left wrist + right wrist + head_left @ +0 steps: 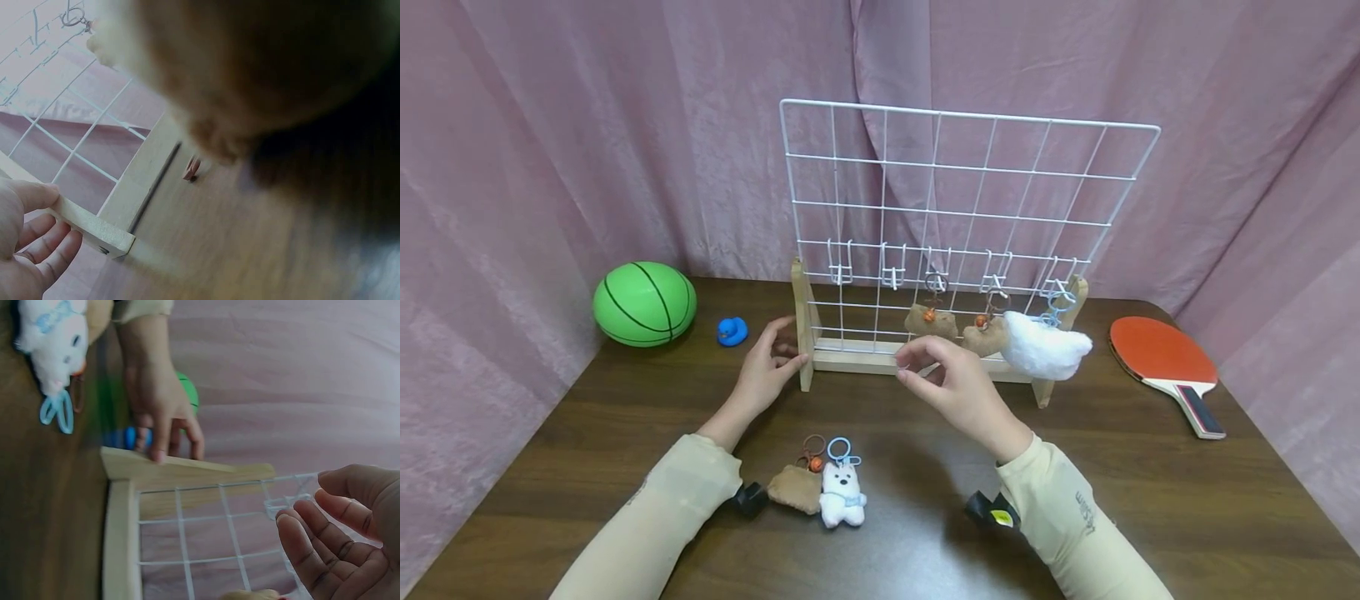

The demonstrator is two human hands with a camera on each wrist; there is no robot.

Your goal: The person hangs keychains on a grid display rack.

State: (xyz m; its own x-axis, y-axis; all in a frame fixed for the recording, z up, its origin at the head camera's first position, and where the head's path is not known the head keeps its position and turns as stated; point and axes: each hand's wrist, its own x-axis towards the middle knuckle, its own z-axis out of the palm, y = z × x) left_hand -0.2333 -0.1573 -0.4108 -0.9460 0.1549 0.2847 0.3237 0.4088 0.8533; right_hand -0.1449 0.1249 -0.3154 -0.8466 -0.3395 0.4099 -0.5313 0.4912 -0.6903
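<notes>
My left hand [767, 367] grips the left wooden upright [802, 300] of a white wire grid rack [985, 169], thumb on one side and fingers on the other. In front of the grid my right hand [958, 387] hovers with loosely curved fingers, nothing between them in the right wrist view. Two brown plush keychains, one at the middle [934, 322] and one beside it [982, 340], hang from hooks, along with a white plush keychain [1045, 346] at the right. On the table lie a brown plush keychain [795, 489] and a white bear keychain [842, 497], side by side.
Left of the rack are a green ball [645, 304] and a blue rubber duck [732, 331]. A red table tennis paddle [1163, 354] lies to its right. White hooks [841, 273] line the grid's lower part. Pink curtains [700, 125] surround the table.
</notes>
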